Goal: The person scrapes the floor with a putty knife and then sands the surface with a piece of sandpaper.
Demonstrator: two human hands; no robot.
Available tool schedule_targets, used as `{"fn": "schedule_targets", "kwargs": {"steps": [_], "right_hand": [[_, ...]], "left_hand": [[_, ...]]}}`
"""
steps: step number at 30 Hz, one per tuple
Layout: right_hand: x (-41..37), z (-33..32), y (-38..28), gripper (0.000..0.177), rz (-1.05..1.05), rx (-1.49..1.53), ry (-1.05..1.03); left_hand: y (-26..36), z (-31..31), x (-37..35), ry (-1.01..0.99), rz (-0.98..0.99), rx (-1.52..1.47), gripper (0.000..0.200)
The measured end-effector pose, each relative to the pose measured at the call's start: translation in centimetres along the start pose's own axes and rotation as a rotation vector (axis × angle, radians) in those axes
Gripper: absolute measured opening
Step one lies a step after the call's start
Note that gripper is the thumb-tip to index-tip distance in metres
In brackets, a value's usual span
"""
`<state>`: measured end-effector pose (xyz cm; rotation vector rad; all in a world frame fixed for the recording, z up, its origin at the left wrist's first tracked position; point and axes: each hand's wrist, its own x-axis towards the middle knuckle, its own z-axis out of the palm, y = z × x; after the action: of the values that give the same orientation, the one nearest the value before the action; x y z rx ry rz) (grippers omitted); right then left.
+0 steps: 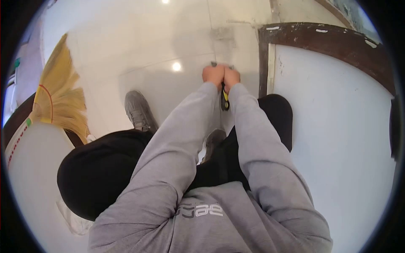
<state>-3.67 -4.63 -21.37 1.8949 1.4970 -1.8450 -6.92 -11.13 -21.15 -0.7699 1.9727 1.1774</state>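
Both my hands are together at arm's length, low over the pale tiled floor (147, 55). My left hand (213, 74) is closed, with a small dark grey piece (214, 64) showing past its knuckles. Pressed beside it, my right hand (232, 77) is also closed, and another dark bit shows at its far side. A tool with a black-and-yellow handle (225, 100) sticks out from between the hands toward me, on the right hand's inner side. My fingers hide the rest of it, and I cannot tell what the left hand grips.
A straw broom (59, 88) leans at the left, bristles up. Dark brown door frame (263, 63) borders a white panel (337, 139) on my right. My grey shoes (138, 110) and black-clad knees stand on either side of my arms. Light reflects off the shiny floor.
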Motion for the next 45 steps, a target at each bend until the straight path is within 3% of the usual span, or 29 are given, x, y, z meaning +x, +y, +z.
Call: {"fn": "schedule_targets", "kwargs": {"steps": [2, 4, 5, 6, 8, 9, 10, 12, 13, 14, 16, 18, 19, 21, 22, 24, 25, 26, 27, 28, 30, 31, 32, 34, 37, 40, 43, 44, 45], "right_hand": [[2.4, -0.5, 2.5, 0.055, -0.064, -0.371, 0.134], [3.7, 0.0, 2.3, 0.057, -0.038, -0.208, 0.082], [2.5, 0.3, 0.0, 0.051, 0.033, -0.061, -0.022], [1.1, 0.3, -0.8, 0.045, 0.103, 0.094, -0.125], [1.1, 0.3, -0.7, 0.042, 0.02, 0.015, -0.108], [2.3, 0.2, 0.6, 0.037, -0.034, -0.129, 0.019], [3.5, -0.2, 2.6, 0.032, -0.066, -0.275, 0.16], [4.8, 0.1, 2.9, 0.036, -0.114, -0.215, 0.138], [2.5, 0.2, -0.2, 0.05, -0.022, -0.122, 0.026], [0.7, 0.3, -1.5, 0.064, 0.073, -0.023, -0.087], [1.0, 0.1, -1.5, 0.065, -0.017, -0.135, -0.096], [2.3, 0.0, 0.5, 0.056, -0.219, -0.483, 0.176], [3.4, 0.5, 0.4, 0.04, -0.196, -0.422, 0.181], [2.5, 0.2, -1.7, 0.046, -0.04, -0.382, 0.074], [0.5, -0.2, -2.6, 0.051, 0.099, -0.311, -0.029], [0.2, 0.4, -2.5, 0.048, -0.055, -0.142, -0.123], [2.7, 0.8, -0.7, 0.043, -0.183, -0.217, 0.017], [3.7, 0.7, 1.5, 0.038, -0.274, -0.301, 0.166], [4.6, 0.5, 1.2, 0.054, -0.087, -0.045, -0.075], [3.6, -0.6, 1.3, 0.054, -0.055, -0.065, -0.071], [1.4, -1.3, -0.4, 0.054, -0.038, -0.217, -0.183], [7.5, -1.5, 5.3, 0.05, -0.224, -0.393, -0.024], [7.5, -0.5, 2.2, 0.05, -0.252, -0.384, -0.026], [3.1, -0.3, -0.3, 0.056, -0.059, -0.047, -0.181], [4.8, -1.4, 0.7, 0.06, -0.007, -0.115, -0.193], [7.9, 0.7, -2.8, 0.063, -0.054, -0.089, -0.23], [5.6, -1.9, 1.7, 0.066, 0.026, -0.124, -0.224], [4.1, -2.3, 2.9, 0.055, -0.049, -0.222, -0.082], [4.2, -1.3, 2.5, 0.045, -0.16, -0.3, 0.055]], "left_hand": [[-0.6, 0.8, 1.0, 0.071, 0.039, -0.054, 0.041], [-1.0, 0.9, 2.6, -0.176, 0.019, -0.182, 0.04], [-2.8, 1.2, 2.8, -0.174, -0.005, -0.176, 0.04], [-5.1, 1.5, 3.0, -0.17, 0.125, 0.007, 0.038], [-4.8, 1.9, 4.8, -0.142, 0.453, 0.353, 0.036], [0.3, 0.0, -0.8, 0.03, 0.065, -0.087, 0.034], [0.9, 0.5, 0.5, 0.024, 0.076, -0.09, 0.034], [-1.3, 1.8, 3.5, -0.199, -0.031, -0.337, 0.04], [1.7, 0.0, 1.7, -0.261, -0.14, -0.352, 0.043], [-0.2, 0.2, 0.9, -0.251, -0.164, -0.345, 0.043], [-0.8, 1.1, 1.4, -0.06, -0.062, -0.114, 0.04], [1.5, 2.1, 4.5, -0.1, -0.025, -0.175, 0.04], [0.7, 2.2, 4.9, -0.144, -0.059, -0.208, 0.04], [0.5, 1.8, 3.2, -0.159, -0.166, -0.205, 0.036], [-3.4, 2.1, 2.6, -0.165, -0.187, -0.19, 0.036], [-6.8, 3.8, 6.3, -0.004, 0.495, 0.385, 0.028], [1.6, 0.1, -1.7, 0.002, 0.031, -0.416, 0.028], [2.4, 0.0, 0.0, 0.004, 0.03, -0.419, 0.028], [2.6, 0.1, 2.3, -0.129, 0.065, -0.132, 0.034], [1.5, 0.1, 2.9, -0.265, 0.091, 0.152, 0.041], [-1.1, -1.0, -1.4, -0.176, 0.035, 0.033, 0.041], [0.4, -0.9, -2.2, -0.077, 0.046, -0.125, 0.042], [1.5, -0.3, -2.1, 0.008, 0.042, -0.281, 0.042], [1.2, 0.2, -0.8, -0.047, -0.007, -0.271, 0.044], [0.4, 1.0, 0.5, -0.158, -0.146, -0.27, 0.049], [1.0, 1.3, 1.1, 0.014, 0.015, -0.25, 0.044], [1.5, 0.7, -0.1, -0.115, -0.155, -0.258, 0.045], [2.4, 0.2, -0.2, -0.157, -0.143, -0.218, 0.046], [2.7, 0.1, -1.1, -0.048, -0.085, 0.057, 0.044]]}}
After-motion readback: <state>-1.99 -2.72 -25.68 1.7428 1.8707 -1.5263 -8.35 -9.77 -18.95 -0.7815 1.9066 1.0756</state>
